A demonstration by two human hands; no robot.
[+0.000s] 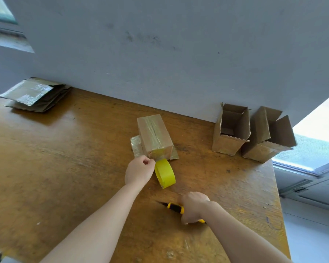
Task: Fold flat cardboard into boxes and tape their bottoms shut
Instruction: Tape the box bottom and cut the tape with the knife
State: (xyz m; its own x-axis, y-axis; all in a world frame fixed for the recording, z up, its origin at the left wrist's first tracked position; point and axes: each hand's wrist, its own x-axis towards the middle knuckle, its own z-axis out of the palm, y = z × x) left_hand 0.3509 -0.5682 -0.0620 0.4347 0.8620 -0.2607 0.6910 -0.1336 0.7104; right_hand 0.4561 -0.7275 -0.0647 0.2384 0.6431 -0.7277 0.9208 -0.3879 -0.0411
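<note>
**Third box taped, strip still to be cut**

The cardboard box point(154, 135) lies bottom-up at the middle of the wooden table point(65, 158). Glossy tape runs along its seam and down the near end, so the closing looks nearly done. The tape seems still joined to the yellow tape roll point(164, 173), which stands on edge at 6 o'clock, touching the box.

The left hand point(140, 170) has its fingers curled and pinches the roll's upper edge. Whether it nips the roll or the loose strip, I cannot tell. At 5 o'clock the right hand point(193, 207) is closed round the handle of a yellow-and-black utility knife point(176, 206), blade pointing towards 10 o'clock. Cutting the strip is probably next.

At 3 o'clock two finished boxes point(231, 130) stand open-topped against the wall point(160, 54). At 10 o'clock, well apart, a stack of flat cardboard point(36, 94) waits, so several remain to be folded. Nothing lies between knife and tape.
</note>
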